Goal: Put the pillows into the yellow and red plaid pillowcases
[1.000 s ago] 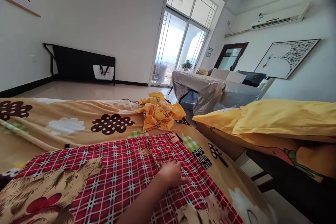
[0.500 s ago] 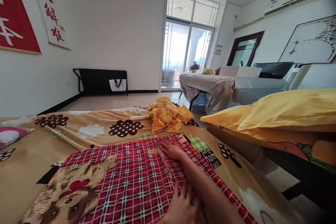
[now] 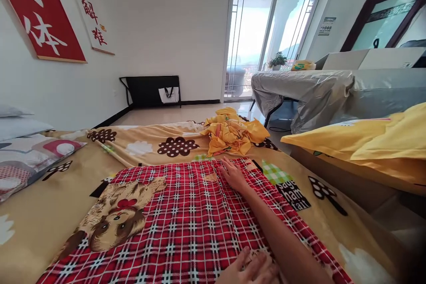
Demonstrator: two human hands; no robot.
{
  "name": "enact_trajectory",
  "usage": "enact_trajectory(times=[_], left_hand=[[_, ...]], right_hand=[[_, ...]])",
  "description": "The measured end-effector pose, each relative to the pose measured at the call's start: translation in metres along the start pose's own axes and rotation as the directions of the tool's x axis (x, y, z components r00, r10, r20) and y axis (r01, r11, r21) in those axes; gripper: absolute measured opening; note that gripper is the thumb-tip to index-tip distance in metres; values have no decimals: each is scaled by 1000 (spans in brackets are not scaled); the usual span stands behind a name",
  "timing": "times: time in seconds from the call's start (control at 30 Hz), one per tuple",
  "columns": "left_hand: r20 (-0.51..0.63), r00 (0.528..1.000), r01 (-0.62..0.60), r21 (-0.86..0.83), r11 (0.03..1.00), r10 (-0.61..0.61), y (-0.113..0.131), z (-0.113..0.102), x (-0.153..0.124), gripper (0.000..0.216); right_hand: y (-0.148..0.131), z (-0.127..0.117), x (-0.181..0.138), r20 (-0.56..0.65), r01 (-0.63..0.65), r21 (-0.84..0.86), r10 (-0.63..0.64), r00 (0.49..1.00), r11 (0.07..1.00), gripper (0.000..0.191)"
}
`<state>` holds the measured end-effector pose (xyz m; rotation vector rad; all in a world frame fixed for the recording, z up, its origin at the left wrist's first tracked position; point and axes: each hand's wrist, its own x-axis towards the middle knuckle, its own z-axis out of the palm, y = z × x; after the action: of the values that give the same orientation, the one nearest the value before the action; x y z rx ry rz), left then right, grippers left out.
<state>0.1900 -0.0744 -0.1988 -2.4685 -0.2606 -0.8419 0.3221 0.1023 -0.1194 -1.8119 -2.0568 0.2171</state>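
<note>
A red plaid cloth (image 3: 186, 226) with a printed brown dog or bear lies spread over the tan patterned bed cover (image 3: 319, 230). Toward its far edge, my right hand (image 3: 233, 175) rests flat with the fingers stretched out, beside a slight crease. My left hand (image 3: 251, 268) is at the bottom edge of the picture, partly cut off. Its fingers are apart and lie on the near part of the plaid cloth, to the left of my right forearm. Just beyond the far edge sits a crumpled yellow cloth (image 3: 233, 135).
A patterned pillow (image 3: 36, 155) lies at the left. Yellow bedding (image 3: 372, 140) is piled at the right, beyond the bed's edge. Behind it stands a table (image 3: 299, 84) under plastic sheeting. A black folded frame (image 3: 149, 88) leans on the back wall near the glass door (image 3: 253, 35).
The view has tilted down and turned left, bringing more of the left pillow into sight. My right hand stays on the plaid cloth near its far edge; my left sits lower in the picture.
</note>
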Motion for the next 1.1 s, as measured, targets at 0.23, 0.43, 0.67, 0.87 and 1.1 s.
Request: enact_trajectory(times=[0.23,0.43,0.67,0.87,1.1], left_hand=[[111,994,-6,-141,990,22,1,-1,6,26],[71,954,281,-547,788,-291,-64,-72,27,39],[599,272,911,92,402,-753,-141,-89,-15,55],[767,234,880,95,465,-598,-134,-83,-26,60],[649,-60,885,386,260,-758,-142,-150,-122,68]], right_hand=[[-28,16,-5,247,230,14,-227,942,973,65],[-15,12,-4,168,71,-97,-54,984,993,56],[-54,-3,-36,34,299,-13,-299,954,954,47],[-72,9,-50,370,451,177,-484,793,875,56],[-62,3,-44,471,383,238,-450,759,893,62]])
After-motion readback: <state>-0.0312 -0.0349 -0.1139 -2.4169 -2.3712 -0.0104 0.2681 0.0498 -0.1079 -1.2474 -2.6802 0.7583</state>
